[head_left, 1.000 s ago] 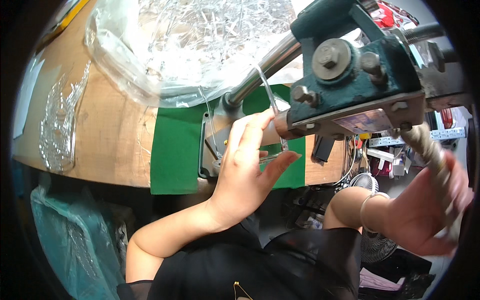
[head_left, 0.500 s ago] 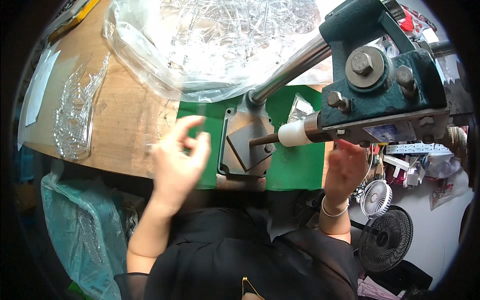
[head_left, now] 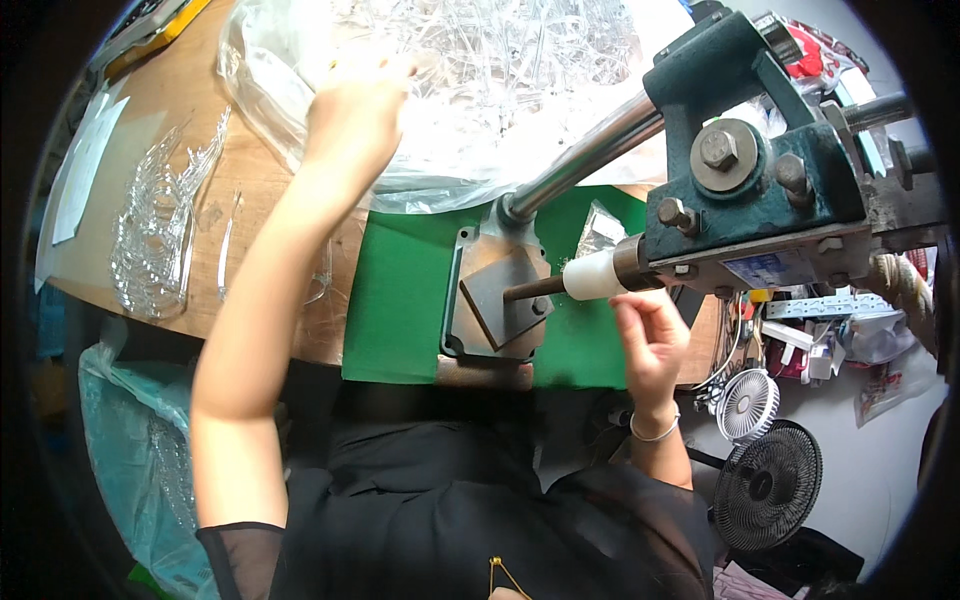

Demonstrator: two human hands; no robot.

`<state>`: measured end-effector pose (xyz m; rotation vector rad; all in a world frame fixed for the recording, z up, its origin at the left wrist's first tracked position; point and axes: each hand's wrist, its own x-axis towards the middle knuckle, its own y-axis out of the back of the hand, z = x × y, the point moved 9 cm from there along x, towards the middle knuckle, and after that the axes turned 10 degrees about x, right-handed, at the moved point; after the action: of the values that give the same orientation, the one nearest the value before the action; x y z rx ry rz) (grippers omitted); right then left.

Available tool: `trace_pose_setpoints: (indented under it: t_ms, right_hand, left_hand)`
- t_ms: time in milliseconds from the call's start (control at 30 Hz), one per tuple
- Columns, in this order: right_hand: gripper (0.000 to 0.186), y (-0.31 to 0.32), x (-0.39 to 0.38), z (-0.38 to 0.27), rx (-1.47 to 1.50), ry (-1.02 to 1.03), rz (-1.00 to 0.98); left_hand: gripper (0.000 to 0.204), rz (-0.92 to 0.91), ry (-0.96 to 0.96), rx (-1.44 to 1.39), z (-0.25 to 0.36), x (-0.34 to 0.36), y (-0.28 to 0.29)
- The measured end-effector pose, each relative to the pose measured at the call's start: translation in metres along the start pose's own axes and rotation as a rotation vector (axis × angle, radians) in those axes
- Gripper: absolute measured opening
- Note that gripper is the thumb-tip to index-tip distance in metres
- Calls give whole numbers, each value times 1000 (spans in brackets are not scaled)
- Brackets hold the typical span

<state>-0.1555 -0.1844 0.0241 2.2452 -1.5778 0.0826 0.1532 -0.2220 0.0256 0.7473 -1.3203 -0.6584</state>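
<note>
Left hand (head_left: pixel 355 120) over clear bag (head_left: pixel 262 65), hold unclear; right hand (head_left: pixel 652 345) pinched narrow at green mat (head_left: pixel 400 290) on wooden table (head_left: pixel 260 200); fan (head_left: pixel 768 485) nearby.

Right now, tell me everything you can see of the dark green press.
The press has a dark green, metal-looking head with large grey bolts, held up by a shiny round column. Under the head, a white sleeve surrounds a thin brown rod aimed at a grey square plate, set cornerwise on the metal base. The base stands on a green mat. The right hand is close by the sleeve; contact is unclear.
</note>
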Motion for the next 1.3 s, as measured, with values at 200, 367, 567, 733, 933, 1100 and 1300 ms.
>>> trace_pose_setpoints:
  t_ms: [200, 367, 567, 733, 933, 1100, 1300]
  right_hand:
    - [4, -3, -21, 33, 33, -165, -91]
    - [6, -14, -24, 55, 98, -259, -137]
    - [17, -22, -24, 77, -497, -40, -265]
    - [32, -35, -17, 94, -979, 111, -226]
    - [26, -5, -21, 70, -700, 133, -92]
    - [11, 7, -27, 128, -318, -242, 28]
    - [7, 0, -25, 119, -392, -78, 88]
  left_hand:
    - [8, 94, -437, 348, 10, 4, -33]
    - [18, 210, -336, 200, -5, 44, 16]
    - [19, -252, -234, -791, 18, 20, 47]
    - [28, -323, 117, -1063, 33, 8, 48]
    - [33, -488, 502, -1698, 33, -68, 83]
    - [45, -246, 685, -2172, 80, -104, 77]
    - [37, -321, 759, -1954, 113, -130, 62]
